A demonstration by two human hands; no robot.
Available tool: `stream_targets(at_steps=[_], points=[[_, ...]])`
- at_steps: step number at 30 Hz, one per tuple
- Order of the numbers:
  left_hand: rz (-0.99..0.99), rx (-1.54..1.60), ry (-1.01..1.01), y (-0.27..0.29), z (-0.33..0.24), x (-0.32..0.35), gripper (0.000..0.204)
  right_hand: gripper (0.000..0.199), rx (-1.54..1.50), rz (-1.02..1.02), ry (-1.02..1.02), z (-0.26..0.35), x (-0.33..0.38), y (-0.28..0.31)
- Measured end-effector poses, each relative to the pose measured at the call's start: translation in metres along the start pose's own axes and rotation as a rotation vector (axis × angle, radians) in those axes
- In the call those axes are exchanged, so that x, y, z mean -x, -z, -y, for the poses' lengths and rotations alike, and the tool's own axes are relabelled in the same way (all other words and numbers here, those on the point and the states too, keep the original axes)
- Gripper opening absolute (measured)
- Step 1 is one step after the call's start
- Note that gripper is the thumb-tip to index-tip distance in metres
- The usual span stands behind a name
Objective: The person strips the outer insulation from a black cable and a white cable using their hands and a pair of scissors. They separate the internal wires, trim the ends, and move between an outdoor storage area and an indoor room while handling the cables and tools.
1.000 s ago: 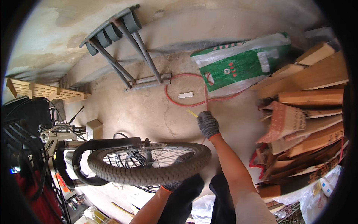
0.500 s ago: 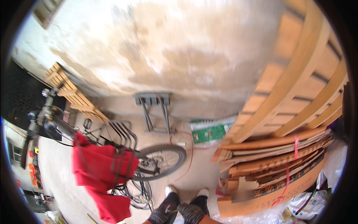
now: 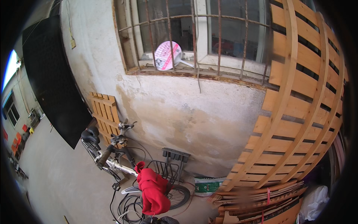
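Bicycle [image 3: 123, 168], standing beyond the fingers, ahead and to their left, with a red cloth [image 3: 154, 194] hanging by its front end, straight ahead of them, and a wheel [image 3: 181, 196] showing ahead and to their right. Having just swung the view up from the floor to the wall [image 3: 212, 108], now leaving only the tops of the gloved left hand [image 3: 150, 220] and right hand [image 3: 168, 220] peeping in at the lower edge. No longer stooping close over the wheel as a second ago, so probably pausing in the handling. Showing too little of the fingers to tell grasping from letting go. Showing print on a pink-and-white fan [image 3: 162, 56], far beyond the fingers in the barred window [image 3: 203, 37], on a green-and-white sack [image 3: 201, 186], ahead and to their right, and on stacked cardboard [image 3: 283, 214], well to their right; none coming out clearly enough for reading.
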State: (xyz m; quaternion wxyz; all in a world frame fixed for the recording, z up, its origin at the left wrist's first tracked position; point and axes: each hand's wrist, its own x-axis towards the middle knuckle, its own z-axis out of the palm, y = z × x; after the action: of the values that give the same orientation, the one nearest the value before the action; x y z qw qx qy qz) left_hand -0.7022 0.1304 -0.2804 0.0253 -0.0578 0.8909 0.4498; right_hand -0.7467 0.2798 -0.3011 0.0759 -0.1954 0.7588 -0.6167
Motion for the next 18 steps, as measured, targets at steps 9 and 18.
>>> stream_targets(at_steps=[9, 18], points=[[-0.24, -0.098, 0.082, 0.131, 0.019, 0.038, 0.017, 0.014, 0.271, 0.231, 0.31, 0.023, -0.042, -0.128], [-0.213, 0.148, 0.099, 0.269, 0.066, 0.069, 0.029, 0.013, -0.301, 0.702, -0.201, 0.175, -0.121, -0.225]])
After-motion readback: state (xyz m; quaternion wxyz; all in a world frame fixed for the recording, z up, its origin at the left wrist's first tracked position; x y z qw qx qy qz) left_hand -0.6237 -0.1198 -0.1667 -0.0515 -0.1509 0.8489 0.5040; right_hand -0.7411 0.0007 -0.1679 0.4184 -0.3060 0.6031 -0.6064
